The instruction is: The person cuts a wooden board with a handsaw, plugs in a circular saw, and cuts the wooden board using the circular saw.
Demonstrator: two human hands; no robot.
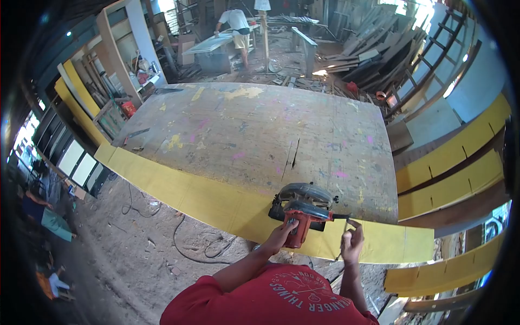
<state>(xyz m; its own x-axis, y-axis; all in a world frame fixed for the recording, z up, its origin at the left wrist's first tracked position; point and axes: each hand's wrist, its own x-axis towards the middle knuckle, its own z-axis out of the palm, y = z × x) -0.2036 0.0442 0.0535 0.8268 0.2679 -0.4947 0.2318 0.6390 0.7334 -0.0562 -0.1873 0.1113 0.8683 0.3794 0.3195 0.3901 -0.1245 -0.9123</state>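
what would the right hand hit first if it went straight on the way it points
Most likely the black cord at the red saw, just ahead of the right hand over the yellow board, though depth is unclear.

The left hand (283, 235) grips the red and dark circular saw (302, 223), which sits on a long yellow board (189, 190) along the near edge of a broad, paint-spotted table (233, 127); the right hand (352, 242), fingers curled, is beside the saw's dark cord end (340, 216), its hold unclear. More yellow boards (454, 187) stand at right, and beyond the table a person (236, 24) bends over a workbench (212, 45)
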